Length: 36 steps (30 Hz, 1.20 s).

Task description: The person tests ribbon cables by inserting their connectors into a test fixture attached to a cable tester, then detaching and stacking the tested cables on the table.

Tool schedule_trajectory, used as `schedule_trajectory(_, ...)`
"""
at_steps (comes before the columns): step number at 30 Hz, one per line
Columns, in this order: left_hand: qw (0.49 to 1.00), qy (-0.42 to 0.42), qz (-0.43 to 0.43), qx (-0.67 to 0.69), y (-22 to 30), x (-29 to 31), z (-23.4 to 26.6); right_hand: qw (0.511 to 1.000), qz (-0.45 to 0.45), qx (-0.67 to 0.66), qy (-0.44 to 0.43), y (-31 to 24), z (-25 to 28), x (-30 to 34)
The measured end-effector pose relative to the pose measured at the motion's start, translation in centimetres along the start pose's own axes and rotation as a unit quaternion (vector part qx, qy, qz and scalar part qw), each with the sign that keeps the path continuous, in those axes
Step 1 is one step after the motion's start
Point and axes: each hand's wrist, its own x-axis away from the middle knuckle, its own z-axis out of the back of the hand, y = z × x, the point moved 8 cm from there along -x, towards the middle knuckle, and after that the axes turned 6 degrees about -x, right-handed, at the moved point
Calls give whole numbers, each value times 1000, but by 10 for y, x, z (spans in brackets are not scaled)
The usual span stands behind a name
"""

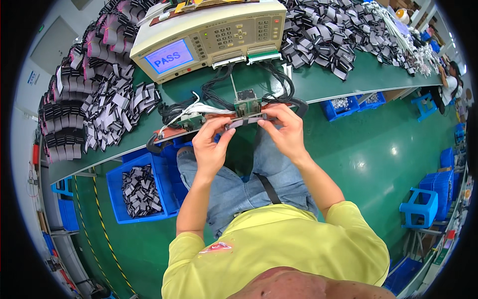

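Observation:
A short grey ribbon cable with black connectors (253,119) stretches between my hands at the table's front edge. My left hand (211,145) pinches its left end between thumb and fingers. The other end is pinched in my right hand (286,130), a little higher. Just beyond the cable stands a small test fixture (247,107) with a circuit board and a dark block on top. Whether the connectors touch the fixture, I cannot tell. Black and white wires (215,105) run from the fixture toward a beige cable tester (214,40) with a lit screen.
Piles of grey ribbon cables lie on the green table at left (117,107) and back right (323,35). A blue bin (117,187) of cables stands below the table at left. Blue stools (419,207) stand at right. A person (450,82) sits at far right.

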Motion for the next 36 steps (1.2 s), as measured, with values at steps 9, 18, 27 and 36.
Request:
schedule_trajectory(9, 985, 73, -91, -126, 11, -1, 1, 972, 118, 185, 88, -14, -8, 1)
schedule_trajectory(18, 987, 79, -81, -117, 7, 4, 2, 966, 121, 205, 104, -17, -9, 1)
schedule_trajectory(27, 988, 79, -78, -109, 0, 4, 0, 966, 121, 203, 109, -18, -10, -3)
schedule_trajectory(36, 986, 70, -74, -133, 3, -4, -2, 958, 107, 238, 120, -3, -16, -5)
